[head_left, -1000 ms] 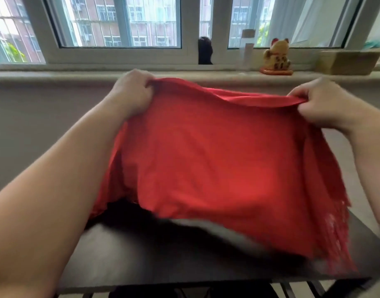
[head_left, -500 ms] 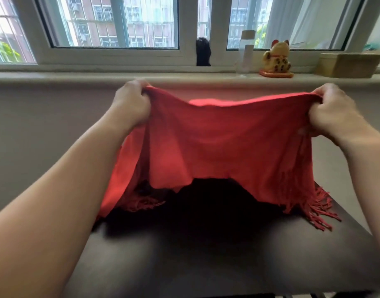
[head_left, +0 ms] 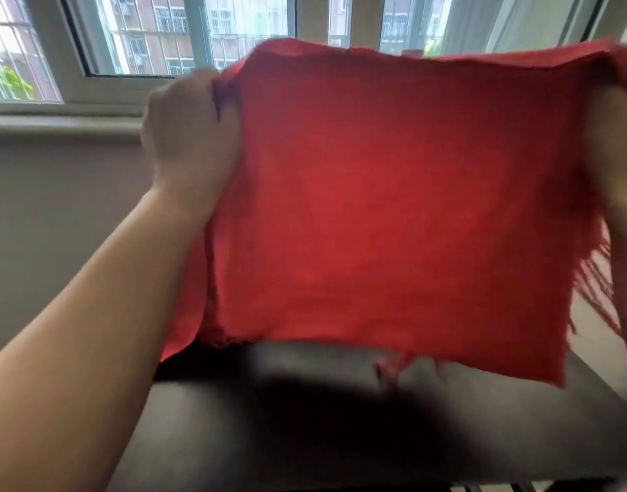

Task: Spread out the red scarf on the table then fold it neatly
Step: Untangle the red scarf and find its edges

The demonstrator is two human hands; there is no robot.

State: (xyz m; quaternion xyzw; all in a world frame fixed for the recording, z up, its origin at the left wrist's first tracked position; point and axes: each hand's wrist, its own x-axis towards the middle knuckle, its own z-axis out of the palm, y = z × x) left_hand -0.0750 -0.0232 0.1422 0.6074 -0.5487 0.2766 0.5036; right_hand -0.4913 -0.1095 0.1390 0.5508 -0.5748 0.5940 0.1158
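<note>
The red scarf (head_left: 393, 207) is held up and stretched flat between both hands above the dark table (head_left: 304, 442), with the window (head_left: 145, 33) behind it. The left hand (head_left: 191, 136) grips the upper left corner with curled fingers. The right hand (head_left: 622, 161), partly cut off by the frame edge, holds the upper right corner, and the fringe (head_left: 596, 278) hangs below it.

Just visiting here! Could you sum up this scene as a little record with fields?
Item: red scarf, held up in the air and stretched wide
Left hand: grips the top left corner
Right hand: holds the top right corner, fingers mostly hidden
Fringe: hangs at the right side
Table: dark, below the scarf, which is not yet laid out
Background: window
</note>
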